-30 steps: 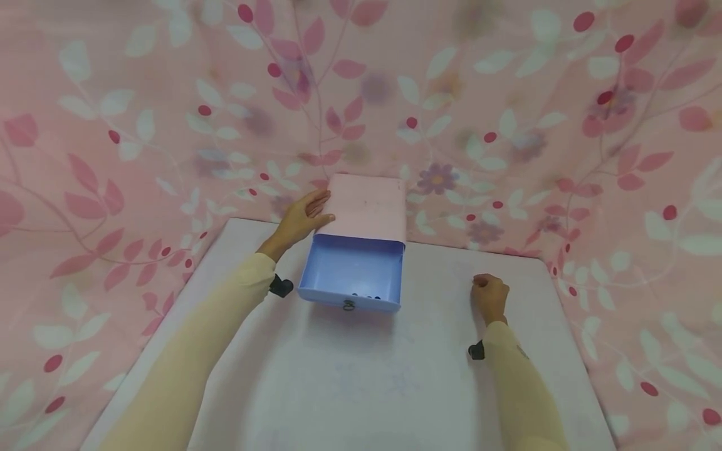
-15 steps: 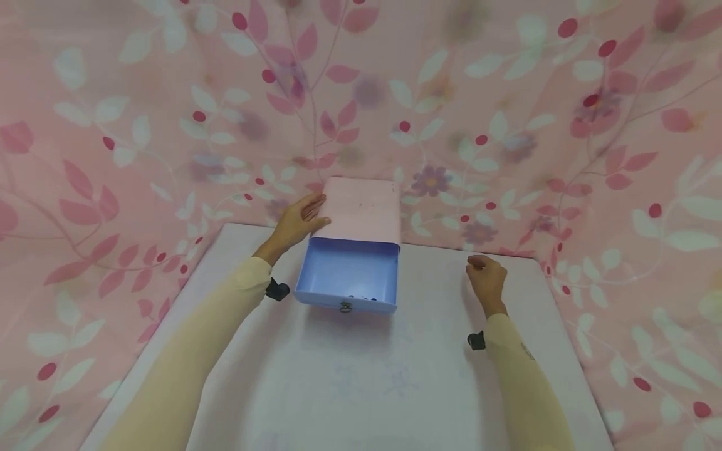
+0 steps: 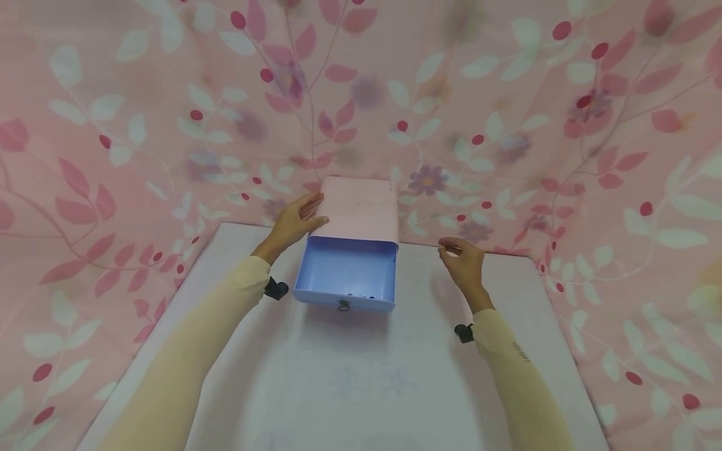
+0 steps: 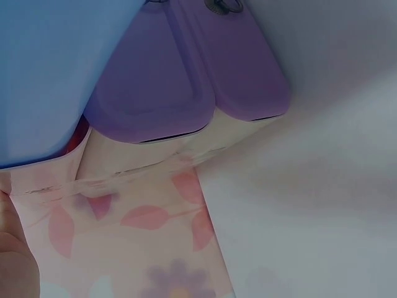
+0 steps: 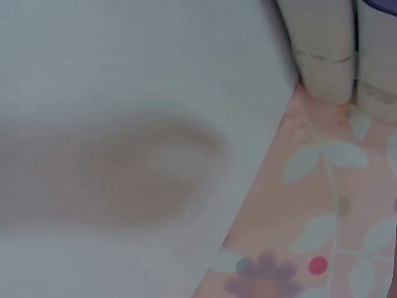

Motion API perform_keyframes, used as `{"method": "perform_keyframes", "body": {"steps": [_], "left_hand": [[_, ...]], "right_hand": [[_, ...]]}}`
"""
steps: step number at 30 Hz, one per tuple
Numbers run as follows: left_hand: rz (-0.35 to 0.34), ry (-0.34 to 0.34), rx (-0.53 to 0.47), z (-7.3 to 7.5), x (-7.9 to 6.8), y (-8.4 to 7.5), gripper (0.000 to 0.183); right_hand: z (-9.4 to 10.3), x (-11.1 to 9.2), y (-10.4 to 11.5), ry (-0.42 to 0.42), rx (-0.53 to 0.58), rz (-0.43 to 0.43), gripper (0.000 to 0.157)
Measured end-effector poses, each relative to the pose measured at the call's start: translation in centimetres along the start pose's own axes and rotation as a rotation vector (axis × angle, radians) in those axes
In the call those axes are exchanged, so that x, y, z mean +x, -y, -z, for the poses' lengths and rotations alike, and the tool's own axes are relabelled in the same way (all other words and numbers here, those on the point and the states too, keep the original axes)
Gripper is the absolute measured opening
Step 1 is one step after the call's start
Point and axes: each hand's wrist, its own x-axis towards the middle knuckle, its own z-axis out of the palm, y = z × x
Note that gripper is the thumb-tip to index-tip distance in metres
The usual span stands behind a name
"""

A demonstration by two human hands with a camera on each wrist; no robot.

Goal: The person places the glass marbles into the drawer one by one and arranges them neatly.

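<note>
A small drawer cabinet (image 3: 358,207) with a pink top stands at the back of the table. Its blue top drawer (image 3: 350,269) is pulled out, with several tiny dark things lying near its front edge; their kind is too small to tell. My left hand (image 3: 293,223) rests against the cabinet's left side, fingers fairly straight, thumb by the top. Two purple lower drawers (image 4: 152,81) show closed in the left wrist view. To the right of the cabinet, my right hand (image 3: 465,263) hovers above the table, thumb and forefinger bent towards each other. Whether something tiny is between them cannot be made out.
The white tabletop (image 3: 350,388) meets pink floral cloth (image 3: 479,81) at the back and sides. A metal ring pull (image 3: 344,305) hangs on the blue drawer's front. The right wrist view shows a blurred hand shadow and the cabinet's lower edge.
My right hand has moved left and farther back, nearer the cabinet, its thumb and forefinger now showing a gap. The left hand stays at the cabinet's side. The head view has shifted slightly.
</note>
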Motion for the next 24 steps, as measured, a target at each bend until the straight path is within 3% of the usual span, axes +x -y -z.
{"method": "perform_keyframes", "body": {"steps": [3,11,15,18,24], "left_hand": [[0.003,-0.024,0.016,0.0,0.4,1.3,0.079],[-0.009,-0.039,0.051,-0.1,0.3,1.3,0.079],[-0.011,-0.031,0.04,-0.1,0.4,1.3,0.079],[-0.005,-0.022,0.027,-0.1,0.4,1.0,0.08],[-0.004,0.005,-0.016,-0.1,-0.4,-0.9,0.078]], "right_hand": [[-0.7,0.2,1.8,0.028,0.025,0.032,0.018],[-1.9,0.1,8.4,0.1,0.13,0.27,0.021],[-1.9,-0.3,11.4,0.153,0.147,0.316,0.024],[-2.2,-0.5,12.2,0.193,0.166,0.327,0.023],[-3.7,-0.6,11.2,0.29,0.214,0.342,0.025]]}}
